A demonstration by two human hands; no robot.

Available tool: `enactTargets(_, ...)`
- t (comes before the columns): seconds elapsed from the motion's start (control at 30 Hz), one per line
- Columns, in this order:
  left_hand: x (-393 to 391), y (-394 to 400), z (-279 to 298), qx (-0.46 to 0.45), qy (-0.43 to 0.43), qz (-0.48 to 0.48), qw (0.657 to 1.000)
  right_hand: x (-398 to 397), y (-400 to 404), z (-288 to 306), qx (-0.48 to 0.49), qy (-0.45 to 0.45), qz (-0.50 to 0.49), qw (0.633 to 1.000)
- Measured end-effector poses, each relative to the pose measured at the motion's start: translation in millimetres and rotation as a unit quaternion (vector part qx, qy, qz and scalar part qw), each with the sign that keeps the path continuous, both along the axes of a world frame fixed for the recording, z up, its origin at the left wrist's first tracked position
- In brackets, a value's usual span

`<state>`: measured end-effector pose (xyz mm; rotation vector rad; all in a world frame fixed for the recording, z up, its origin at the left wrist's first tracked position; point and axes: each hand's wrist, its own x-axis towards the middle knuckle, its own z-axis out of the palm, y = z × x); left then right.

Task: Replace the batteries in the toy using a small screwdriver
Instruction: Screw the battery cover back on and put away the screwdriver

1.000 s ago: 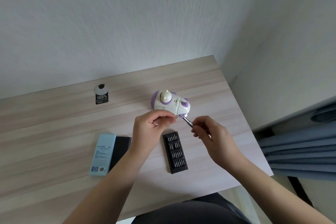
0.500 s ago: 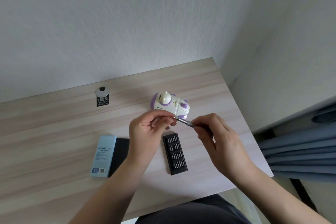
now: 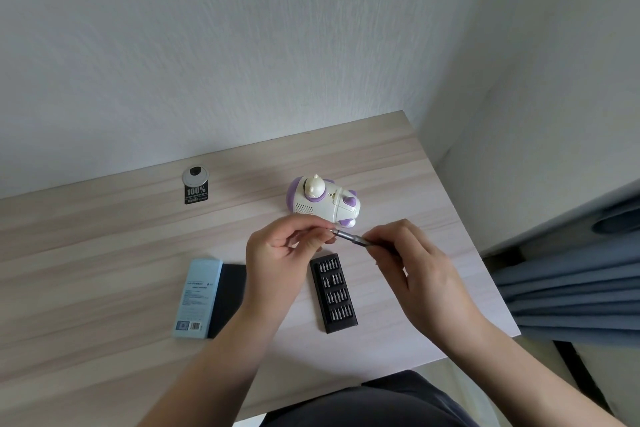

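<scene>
A white and purple toy (image 3: 323,202) lies on the wooden table (image 3: 104,253), just beyond my hands. My right hand (image 3: 412,263) grips the handle of a small grey screwdriver (image 3: 351,236), whose tip points left. My left hand (image 3: 280,253) pinches at that tip with thumb and fingers; what sits between the fingertips is too small to make out. Both hands hover above the table, in front of the toy and apart from it. A black tray of screwdriver bits (image 3: 334,291) lies open below my hands.
A light blue box (image 3: 199,298) lies beside a black sleeve (image 3: 230,295) at the left. A round grey cable cap with a black "100%" sticker (image 3: 196,189) sits at the back. The table's right edge drops off near blue curtains (image 3: 571,288).
The screwdriver has swung from pointing up at the toy to pointing left. My left hand's fingertips now meet its tip. Both hands sit slightly lower and closer together.
</scene>
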<state>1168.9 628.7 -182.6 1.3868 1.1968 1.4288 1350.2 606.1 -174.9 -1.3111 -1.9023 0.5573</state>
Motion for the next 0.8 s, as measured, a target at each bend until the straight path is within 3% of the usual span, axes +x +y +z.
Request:
enactTargets(0.33, -5.1, 1.6, -4.8, 0.006, 0.057, 0.001, 0.998, 1.3, 1.2, -0.5, -0.002, -0.011, 0.004, 1.0)
enactTargets(0.8, -10.8, 7.2, -9.5, 0.069, 0.209, 0.015, 0.975, 8.1, 9.9, -3.8, 0.006, -0.016, 0.008, 1.0)
